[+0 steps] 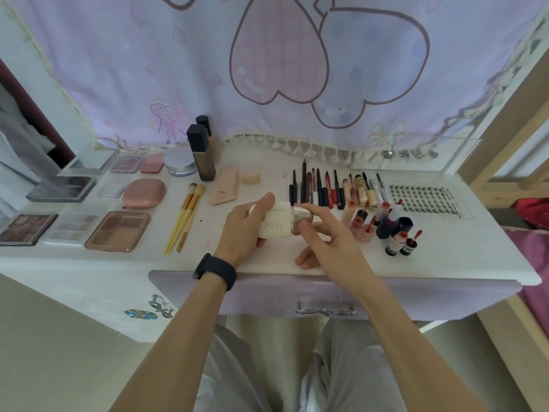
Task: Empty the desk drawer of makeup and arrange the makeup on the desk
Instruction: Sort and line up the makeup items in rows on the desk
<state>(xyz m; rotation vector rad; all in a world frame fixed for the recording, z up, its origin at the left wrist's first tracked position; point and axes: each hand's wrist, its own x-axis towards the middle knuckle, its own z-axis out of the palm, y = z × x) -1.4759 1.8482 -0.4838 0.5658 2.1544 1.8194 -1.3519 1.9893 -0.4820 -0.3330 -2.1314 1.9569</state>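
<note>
My left hand [242,230] grips a cream-white bottle [274,223] held on its side just above the white desk [267,257]. My right hand [326,233] pinches the bottle's gold cap [303,217] with thumb and forefinger. The lilac desk drawer [326,295] below my wrists is pushed in, its inside hidden. Makeup lies in rows on the desk: palettes [117,230] at the left, yellow brushes [185,217], pencils and liners [323,188], lip tints [386,224] at the right.
Two tall foundation bottles [202,153] and a powder jar [179,162] stand at the back. A pink compact [144,193], a flat beige tube [224,185] and a lash tray [424,199] lie on the desk. A heart-print curtain [282,69] hangs behind.
</note>
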